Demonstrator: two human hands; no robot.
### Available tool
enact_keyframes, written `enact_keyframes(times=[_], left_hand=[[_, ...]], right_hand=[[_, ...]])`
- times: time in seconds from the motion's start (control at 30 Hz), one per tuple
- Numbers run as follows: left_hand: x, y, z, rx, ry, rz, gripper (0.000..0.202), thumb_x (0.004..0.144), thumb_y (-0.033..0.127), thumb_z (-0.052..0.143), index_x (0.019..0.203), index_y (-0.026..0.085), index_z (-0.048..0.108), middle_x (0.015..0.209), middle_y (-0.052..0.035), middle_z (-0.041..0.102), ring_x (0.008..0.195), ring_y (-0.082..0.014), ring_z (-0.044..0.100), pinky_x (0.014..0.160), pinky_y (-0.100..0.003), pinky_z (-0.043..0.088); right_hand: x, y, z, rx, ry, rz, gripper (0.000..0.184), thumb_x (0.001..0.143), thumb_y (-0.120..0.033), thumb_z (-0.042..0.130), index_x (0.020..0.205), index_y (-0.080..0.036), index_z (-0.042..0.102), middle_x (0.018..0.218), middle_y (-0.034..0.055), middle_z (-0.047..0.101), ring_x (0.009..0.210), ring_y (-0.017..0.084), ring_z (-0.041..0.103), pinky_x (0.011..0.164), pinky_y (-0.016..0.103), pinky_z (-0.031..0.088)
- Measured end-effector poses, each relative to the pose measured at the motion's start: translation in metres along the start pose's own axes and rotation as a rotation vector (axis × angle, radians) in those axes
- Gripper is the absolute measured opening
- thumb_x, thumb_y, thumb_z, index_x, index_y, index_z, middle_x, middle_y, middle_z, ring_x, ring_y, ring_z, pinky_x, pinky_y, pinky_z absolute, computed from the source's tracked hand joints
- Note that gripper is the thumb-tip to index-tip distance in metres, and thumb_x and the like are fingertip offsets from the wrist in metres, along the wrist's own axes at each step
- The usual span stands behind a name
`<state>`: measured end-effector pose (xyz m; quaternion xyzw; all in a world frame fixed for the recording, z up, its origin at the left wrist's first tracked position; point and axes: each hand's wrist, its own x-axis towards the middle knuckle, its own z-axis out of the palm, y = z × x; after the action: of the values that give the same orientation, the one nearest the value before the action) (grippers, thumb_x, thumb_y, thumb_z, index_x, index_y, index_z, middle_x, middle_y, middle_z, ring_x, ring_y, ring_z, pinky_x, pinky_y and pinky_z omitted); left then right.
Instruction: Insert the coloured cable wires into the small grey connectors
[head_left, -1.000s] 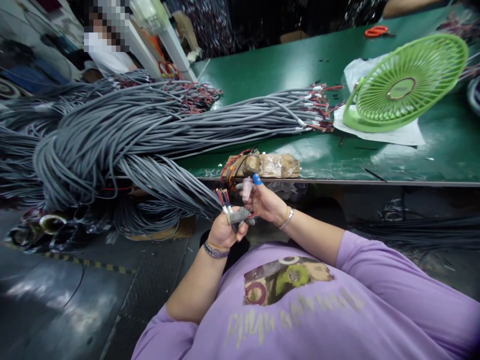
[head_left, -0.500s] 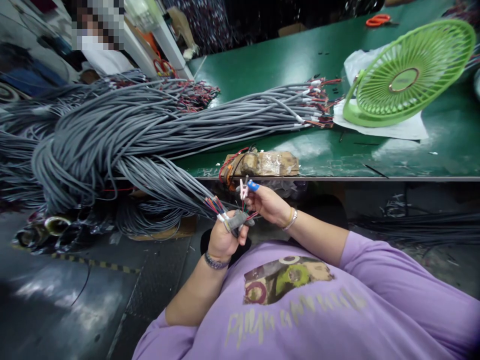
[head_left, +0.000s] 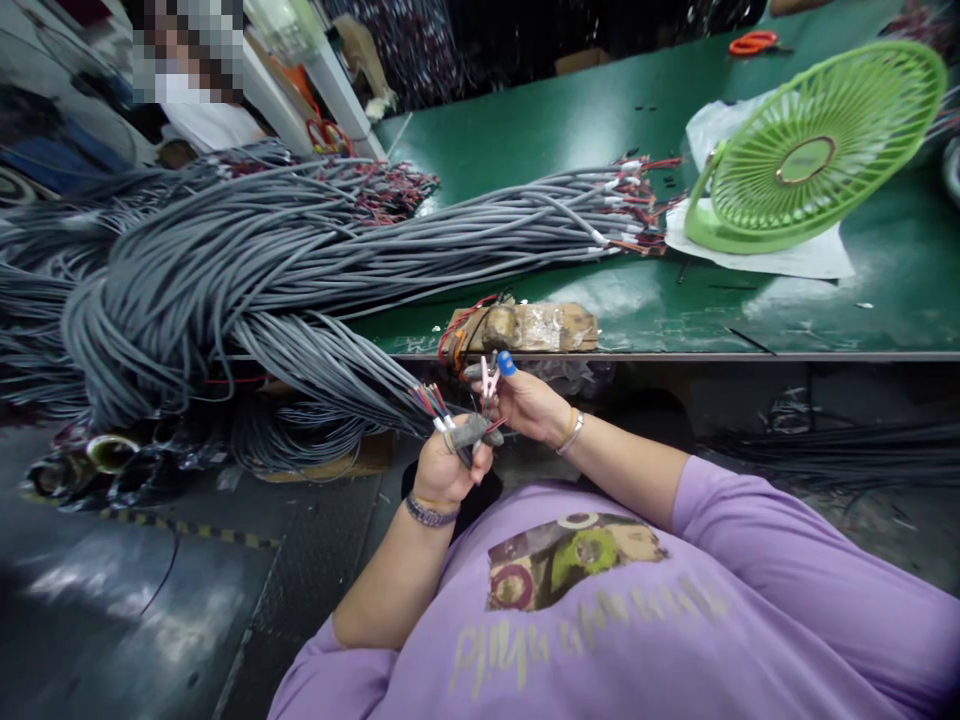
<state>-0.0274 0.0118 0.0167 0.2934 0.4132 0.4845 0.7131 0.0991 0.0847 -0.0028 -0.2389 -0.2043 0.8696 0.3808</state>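
Observation:
My left hand (head_left: 444,468), with grey covers on some fingers, is closed around the end of a grey cable (head_left: 435,424) with white sleeves. Thin coloured wires (head_left: 430,398) stick up beside that hand. To its right, my right hand (head_left: 531,404) has a blue cover on the thumb and is pinched around a small pinkish-white forked piece (head_left: 489,380); its exact kind is not clear. Fine red and dark wires (head_left: 495,424) run between the two hands. Fingers hide where the wires end.
Bundles of grey cables (head_left: 247,240) lie across the green table (head_left: 525,110). Close to its edge sits a taped wooden block (head_left: 551,328) with wires. A green fan (head_left: 806,160) stands at right, and orange-handled scissors (head_left: 754,43) lie behind. Another person (head_left: 210,115) is at upper left.
My right hand has shifted slightly left, and the forked piece looks more spread. My left hand has tilted a little, still holding the cable end.

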Motion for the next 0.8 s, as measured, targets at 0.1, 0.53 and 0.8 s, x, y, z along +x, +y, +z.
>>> enact_keyframes(times=[0.1,0.53,0.8], left_hand=[[0.000,0.001,-0.002,-0.001,-0.023,-0.020,0.027,0.065,0.034,0.074,0.061,0.009,0.065,0.036,-0.0003,0.051,0.025,-0.0081,0.042,0.029,-0.017,0.029],[0.003,0.001,-0.002,0.020,-0.016,-0.072,0.028,0.062,0.036,0.075,0.059,0.010,0.065,0.035,0.0008,0.049,0.024,-0.0072,0.040,0.029,-0.017,0.028],[-0.008,-0.002,0.002,0.108,0.060,0.002,0.033,0.062,0.043,0.076,0.058,0.012,0.064,0.036,0.0003,0.051,0.025,-0.0075,0.041,0.029,-0.017,0.026]], right_hand=[[0.003,0.000,0.003,0.053,0.007,-0.003,0.045,0.079,-0.059,0.066,0.082,-0.014,0.066,0.063,-0.0015,0.058,0.048,0.005,0.041,0.046,0.018,0.037],[0.003,0.003,0.011,0.074,0.070,-0.082,0.049,0.073,-0.061,0.070,0.074,-0.013,0.062,0.056,-0.0039,0.050,0.047,0.005,0.037,0.044,0.018,0.031],[-0.006,-0.005,0.001,0.071,-0.032,0.080,0.061,0.084,-0.072,0.045,0.090,-0.015,0.065,0.072,0.0027,0.061,0.053,0.009,0.046,0.050,0.021,0.039]])
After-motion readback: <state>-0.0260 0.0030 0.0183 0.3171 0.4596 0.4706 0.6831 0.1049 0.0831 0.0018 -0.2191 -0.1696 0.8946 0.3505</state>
